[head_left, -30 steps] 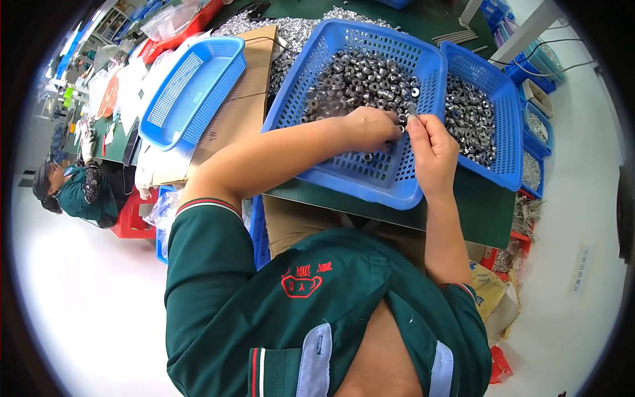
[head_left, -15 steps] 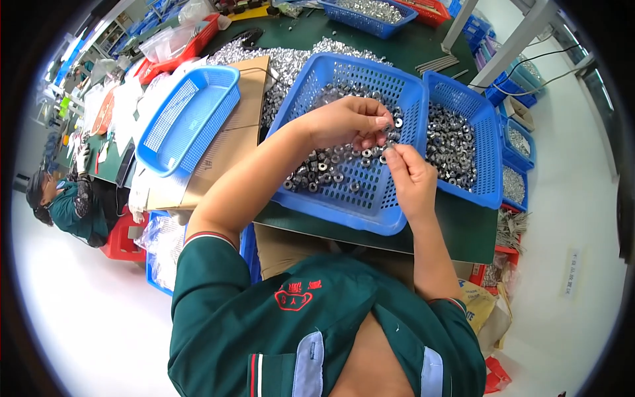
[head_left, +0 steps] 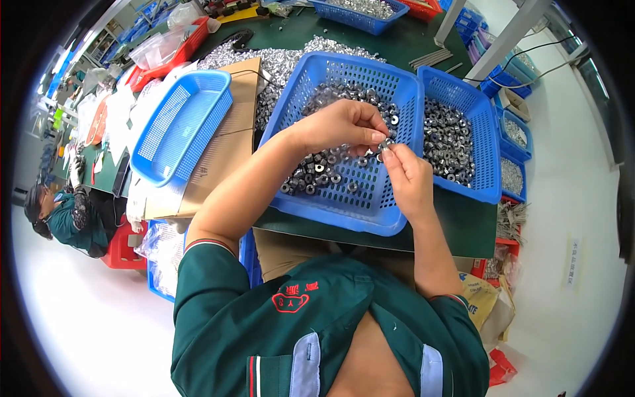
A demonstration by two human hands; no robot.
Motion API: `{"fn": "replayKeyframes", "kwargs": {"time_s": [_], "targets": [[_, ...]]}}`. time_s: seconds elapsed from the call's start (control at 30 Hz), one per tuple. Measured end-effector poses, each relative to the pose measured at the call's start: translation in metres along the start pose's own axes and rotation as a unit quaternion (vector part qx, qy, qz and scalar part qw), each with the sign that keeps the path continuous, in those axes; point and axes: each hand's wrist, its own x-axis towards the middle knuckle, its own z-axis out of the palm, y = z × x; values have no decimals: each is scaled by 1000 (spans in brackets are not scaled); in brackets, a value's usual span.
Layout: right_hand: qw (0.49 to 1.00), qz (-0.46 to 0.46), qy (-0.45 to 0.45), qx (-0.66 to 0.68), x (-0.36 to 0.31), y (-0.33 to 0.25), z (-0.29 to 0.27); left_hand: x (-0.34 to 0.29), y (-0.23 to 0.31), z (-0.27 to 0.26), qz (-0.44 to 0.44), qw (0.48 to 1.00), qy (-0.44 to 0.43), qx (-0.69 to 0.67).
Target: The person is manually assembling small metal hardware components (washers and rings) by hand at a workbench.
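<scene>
My left hand (head_left: 344,126) reaches over the blue mesh basket (head_left: 387,215), its thumb and fingertips pinched together. Close against it, my right hand (head_left: 411,178) pinches too, with thumb and forefinger. Between the two sets of fingertips is a small round metal nut (head_left: 388,141), mostly covered by the fingers. Below the hands, loose metal nuts (head_left: 309,177) with centre holes lie in the basket, some shiny and some dark. More of them heap up at its far side.
To the right stands a second blue basket (head_left: 495,165) full of similar nuts. A light blue basket (head_left: 149,169) rests on cardboard (head_left: 221,152) at left. Shiny metal parts (head_left: 284,63) are piled behind on the green table (head_left: 456,228). A co-worker (head_left: 73,215) sits far left.
The hands have drawn slightly closer together, fingertips now meeting around the nut. The whole view has shifted a little to the left.
</scene>
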Motion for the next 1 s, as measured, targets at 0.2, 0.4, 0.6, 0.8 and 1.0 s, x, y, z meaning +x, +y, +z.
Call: {"fn": "replayKeyframes", "kwargs": {"time_s": [0.2, 0.4, 0.6, 0.8, 1.0], "targets": [[986, -101, 24, -127, 0, 2, 4, -1, 0, 1, -80, 996, 33, 10], [995, -46, 19, -85, -1, 1, 5, -1, -1, 2, -113, 992, 31, -44], [995, 51, -20, 82, 1, 4, -5, 1, -1, 6, 5, 1000, 3, -14], [980, 119, -41, 153, 3, 2, -6, 1, -2, -1, -5, 998, 11, -69], [993, 61, 0, 100, -3, 7, -1, 15, -48, 2, 36, 917, 19, 396]]}}
